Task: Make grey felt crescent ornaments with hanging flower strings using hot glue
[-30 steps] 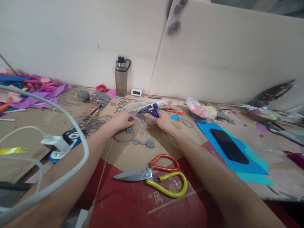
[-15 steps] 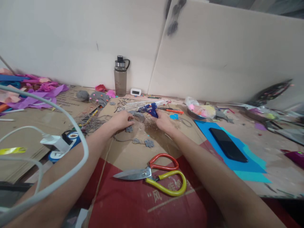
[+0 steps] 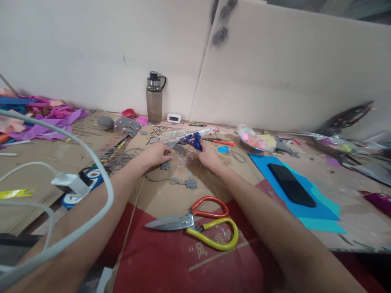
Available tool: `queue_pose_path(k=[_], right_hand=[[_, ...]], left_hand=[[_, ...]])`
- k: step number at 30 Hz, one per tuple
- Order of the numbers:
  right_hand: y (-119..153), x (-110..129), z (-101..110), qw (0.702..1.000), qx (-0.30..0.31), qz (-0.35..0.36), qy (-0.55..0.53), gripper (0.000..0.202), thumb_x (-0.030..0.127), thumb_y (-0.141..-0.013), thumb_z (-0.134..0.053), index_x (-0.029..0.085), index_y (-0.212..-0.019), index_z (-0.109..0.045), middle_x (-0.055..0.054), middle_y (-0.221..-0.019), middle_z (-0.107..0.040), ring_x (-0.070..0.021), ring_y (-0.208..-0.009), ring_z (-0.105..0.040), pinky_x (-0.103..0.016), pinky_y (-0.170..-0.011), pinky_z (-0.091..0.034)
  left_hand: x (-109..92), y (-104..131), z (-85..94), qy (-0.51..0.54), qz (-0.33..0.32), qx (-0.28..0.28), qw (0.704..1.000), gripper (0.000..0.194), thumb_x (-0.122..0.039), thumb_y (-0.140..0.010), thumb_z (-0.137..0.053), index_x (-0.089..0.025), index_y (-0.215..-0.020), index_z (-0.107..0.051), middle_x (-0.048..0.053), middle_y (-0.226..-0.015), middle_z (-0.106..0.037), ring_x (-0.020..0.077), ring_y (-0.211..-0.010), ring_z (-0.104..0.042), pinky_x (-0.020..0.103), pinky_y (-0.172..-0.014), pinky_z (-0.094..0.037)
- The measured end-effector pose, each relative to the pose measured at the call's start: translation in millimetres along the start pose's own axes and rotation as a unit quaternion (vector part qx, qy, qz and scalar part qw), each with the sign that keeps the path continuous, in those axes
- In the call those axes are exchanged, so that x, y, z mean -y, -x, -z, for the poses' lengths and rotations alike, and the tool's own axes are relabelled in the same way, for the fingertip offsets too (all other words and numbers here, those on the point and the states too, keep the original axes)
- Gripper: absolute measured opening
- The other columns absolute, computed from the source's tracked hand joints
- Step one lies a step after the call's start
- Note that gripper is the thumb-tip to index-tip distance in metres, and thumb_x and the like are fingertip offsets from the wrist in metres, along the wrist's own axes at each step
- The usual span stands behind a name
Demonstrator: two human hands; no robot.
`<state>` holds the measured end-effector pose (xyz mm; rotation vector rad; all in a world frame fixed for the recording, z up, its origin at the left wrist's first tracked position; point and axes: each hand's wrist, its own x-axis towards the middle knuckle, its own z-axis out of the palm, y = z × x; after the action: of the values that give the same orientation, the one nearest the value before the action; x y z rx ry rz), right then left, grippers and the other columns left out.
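Observation:
My right hand (image 3: 209, 155) is wrapped round the grip of a blue hot glue gun (image 3: 193, 140), whose nozzle points left. Opposite it, my left hand (image 3: 156, 154) has its fingers curled in a pinch at a small grey felt piece (image 3: 170, 145), mostly hidden by the fingers and close to the nozzle. A curved grey piece (image 3: 180, 151) lies between the hands. Below the left fingers is a grey felt flower (image 3: 165, 165). Nearer to me, a grey cord carries another grey flower (image 3: 191, 183) on the cardboard (image 3: 165, 193).
Scissors (image 3: 195, 224) with red and yellow handles lie in front. A phone (image 3: 291, 185) rests on blue sheets (image 3: 324, 211) at right. A bottle (image 3: 154, 99) and small clock (image 3: 174, 118) stand at the back. White cables (image 3: 106, 179) loop across the left, near a power strip (image 3: 69, 199).
The curved grey piece between my hands has tilted slightly. Both hands stay nearly in place, with the glue gun still in the right one; the whole view shifts a little.

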<state>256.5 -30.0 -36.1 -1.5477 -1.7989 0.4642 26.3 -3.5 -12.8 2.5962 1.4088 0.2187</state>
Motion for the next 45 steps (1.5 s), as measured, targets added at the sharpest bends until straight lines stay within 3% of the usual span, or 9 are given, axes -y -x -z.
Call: queue_pose_path(k=[12,22,37,45], right_hand=[[3,4,6,1.000,-0.019,-0.012,0.009,0.039,0.023,-0.080,-0.053,0.018,-0.119,-0.056,-0.011,-0.109,-0.066,-0.0236,-0.095,-0.061,-0.038,-0.088,-0.045],[3,5,-1,0.999,0.021,-0.028,-0.017,0.036,0.027,-0.082,-0.054,0.017,-0.117,-0.057,-0.011,-0.113,-0.065,-0.0236,-0.101,-0.060,-0.039,-0.093,-0.043],[4,6,7,0.999,-0.023,-0.021,-0.021,0.038,0.021,-0.079,-0.054,0.016,-0.117,-0.057,-0.010,-0.116,-0.064,-0.0218,-0.102,-0.059,-0.037,-0.094,-0.042],[7,7,1,0.999,0.019,-0.023,-0.021,0.038,0.025,-0.082,-0.055,0.017,-0.119,-0.056,-0.011,-0.115,-0.064,-0.0222,-0.101,-0.061,-0.037,-0.093,-0.043]], left_hand=[[0,0,0.9,-0.004,-0.006,-0.003,1.000,0.039,-0.040,-0.077,-0.056,-0.018,-0.106,-0.071,0.007,-0.089,-0.072,0.0185,-0.073,-0.061,0.026,-0.067,-0.044],[5,-3,-4.0,-0.008,-0.005,0.003,1.000,0.036,-0.040,-0.076,-0.057,-0.019,-0.101,-0.072,0.007,-0.089,-0.072,0.0190,-0.076,-0.063,0.026,-0.070,-0.045],[0,0,1.3,0.002,-0.003,0.010,1.000,0.037,-0.039,-0.076,-0.057,-0.019,-0.104,-0.072,0.008,-0.090,-0.072,0.0192,-0.077,-0.062,0.026,-0.072,-0.045],[2,-1,-1.2,-0.004,-0.008,0.001,1.000,0.036,-0.040,-0.076,-0.057,-0.018,-0.100,-0.072,0.008,-0.088,-0.072,0.0188,-0.074,-0.062,0.026,-0.070,-0.044]])
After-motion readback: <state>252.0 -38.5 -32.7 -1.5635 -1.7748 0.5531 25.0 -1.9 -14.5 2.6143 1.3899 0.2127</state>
